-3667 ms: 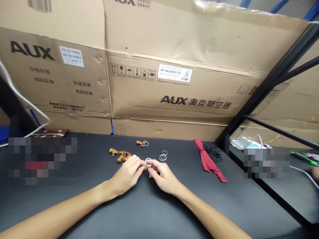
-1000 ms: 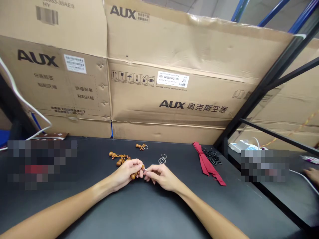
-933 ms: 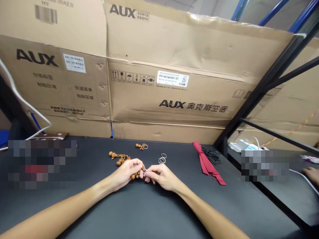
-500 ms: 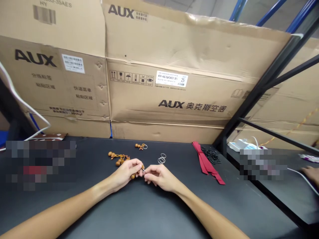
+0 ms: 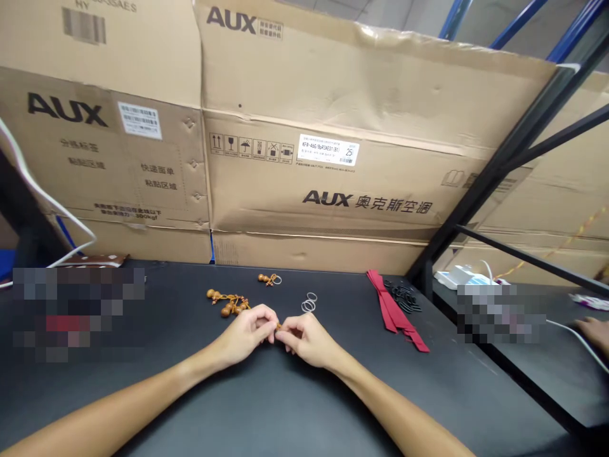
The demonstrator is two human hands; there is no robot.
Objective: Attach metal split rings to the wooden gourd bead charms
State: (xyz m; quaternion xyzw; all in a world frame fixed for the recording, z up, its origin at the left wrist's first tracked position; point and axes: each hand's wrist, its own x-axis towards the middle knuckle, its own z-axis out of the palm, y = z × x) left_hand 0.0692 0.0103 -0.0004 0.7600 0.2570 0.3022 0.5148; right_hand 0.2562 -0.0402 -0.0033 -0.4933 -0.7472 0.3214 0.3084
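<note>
My left hand [image 5: 251, 333] is closed, thumb against forefinger, around a small wooden gourd pendant mostly hidden by the fingers. A bit of its orange cord [image 5: 278, 326] shows between the two hands. My right hand [image 5: 307, 337] pinches at that cord, its fingertips almost touching the left ones; whether a metal ring is inside the pinch cannot be made out. Just behind the left hand lie several gourd pendants [image 5: 228, 310] on orange cords. Farther back, one gourd pendant [image 5: 264, 278] lies with a silver ring [image 5: 277, 280] at its end. Loose silver key rings [image 5: 309, 306] lie behind my right hand.
Red ribbon strips [image 5: 391, 308] and a pile of black cords or clips [image 5: 404, 297] lie at the right of the black table [image 5: 266, 406]. Cardboard [image 5: 309, 178] walls the back. A black metal frame [image 5: 469, 209] rises at right, with another person's hand [image 5: 594, 333] beyond.
My left hand has turned and closed in toward the right one. The gourd and silver metal that showed at the fingers are now hidden, and orange cord shows between the fingertips.
</note>
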